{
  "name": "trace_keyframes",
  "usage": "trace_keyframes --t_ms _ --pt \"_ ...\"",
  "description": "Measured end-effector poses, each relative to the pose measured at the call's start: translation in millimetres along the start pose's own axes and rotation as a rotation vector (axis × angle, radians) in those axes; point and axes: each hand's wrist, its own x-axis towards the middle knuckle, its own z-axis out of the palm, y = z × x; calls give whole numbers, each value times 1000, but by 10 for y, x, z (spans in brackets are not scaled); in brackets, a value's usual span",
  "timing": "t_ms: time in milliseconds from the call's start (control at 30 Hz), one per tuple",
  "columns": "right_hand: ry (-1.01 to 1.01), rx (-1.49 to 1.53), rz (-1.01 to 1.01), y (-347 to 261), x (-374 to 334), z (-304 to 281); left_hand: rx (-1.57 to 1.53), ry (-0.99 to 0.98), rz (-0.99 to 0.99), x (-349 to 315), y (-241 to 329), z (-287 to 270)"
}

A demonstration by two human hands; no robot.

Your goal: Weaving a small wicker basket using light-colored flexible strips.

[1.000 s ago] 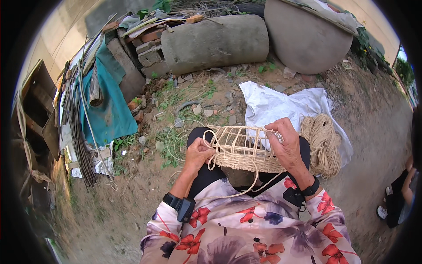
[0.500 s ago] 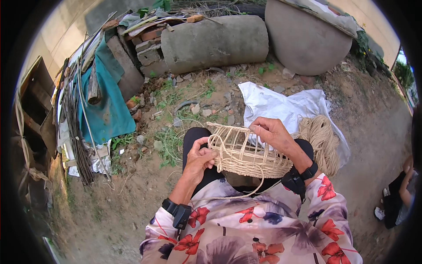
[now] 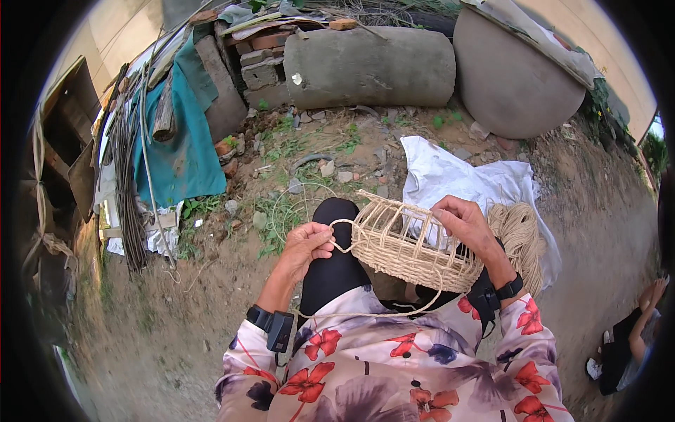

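Note:
A half-woven basket (image 3: 422,253) of pale straw-coloured cord rests across my lap. Its lower band is densely woven and its upper part is an open lattice. My right hand (image 3: 460,219) grips the upper rim at the right side. Left of the basket, my left hand (image 3: 307,245) pinches a cord (image 3: 342,225) that loops out from the basket's left end. Another length of cord (image 3: 380,314) hangs from the woven side and curves across my lap. A bundle of the same cord (image 3: 515,235) lies beside my right knee.
A white sack (image 3: 457,172) lies on the dirt ahead, partly beneath the cord bundle. Beyond are a concrete cylinder (image 3: 369,67) and a big round vessel (image 3: 520,77). A teal cloth (image 3: 176,141) and thin sticks (image 3: 123,190) stand at left. Another person (image 3: 636,334) sits at far right.
My left hand has moved left, away from the basket, drawing a loop of cord out from its end. The basket and my right hand sit farther right in view, as the whole view has shifted.

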Motion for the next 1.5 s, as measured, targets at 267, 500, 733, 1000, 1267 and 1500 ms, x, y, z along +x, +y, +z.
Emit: trace_keyframes --t_ms 267,500,733,1000,1267,1500 --pt "-54 41 6 -107 -104 -1 51 -72 5 124 -172 261" --pt "-21 97 -43 -108 -206 22 56 -62 21 92 -230 311" --pt "-2 -55 -50 -260 -279 140 449 59 80 181 -175 428" --pt "75 51 -70 -74 -164 -93 375 19 123 65 -115 605" --pt "49 273 -5 314 -76 -267 -179 -130 -6 -1 -101 646" --pt "-51 200 -29 176 -9 -299 471 172 326 -66 -168 781"
